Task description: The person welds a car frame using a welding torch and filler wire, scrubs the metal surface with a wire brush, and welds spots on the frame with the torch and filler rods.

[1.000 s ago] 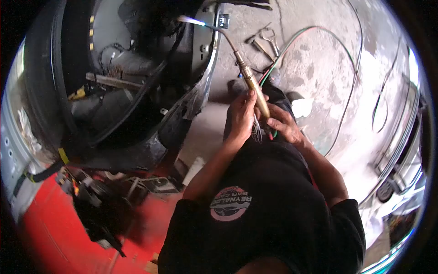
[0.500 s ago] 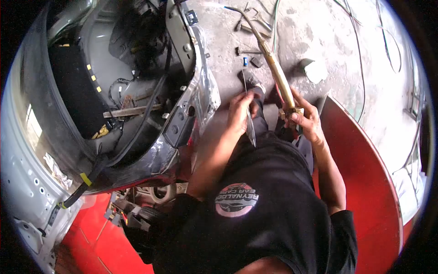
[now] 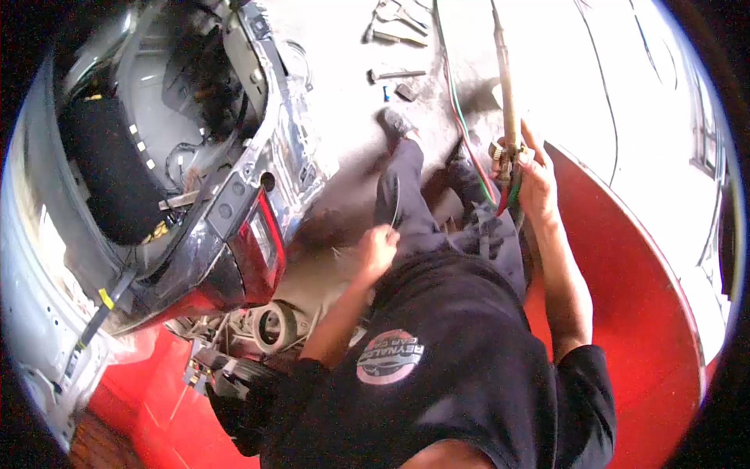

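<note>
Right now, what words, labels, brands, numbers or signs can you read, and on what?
"REYNAL…": round logo on the black T-shirt, upside down, ending blurred.
"CAR CA…": same logo, ending blurred.
Torch: any markings too small to read.
Nothing else legible.

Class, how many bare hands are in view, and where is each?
2: the left hand, near the dark trousers, pinching a thin rod; the right hand, holding the brass torch by its near end. No other hands show.
</note>
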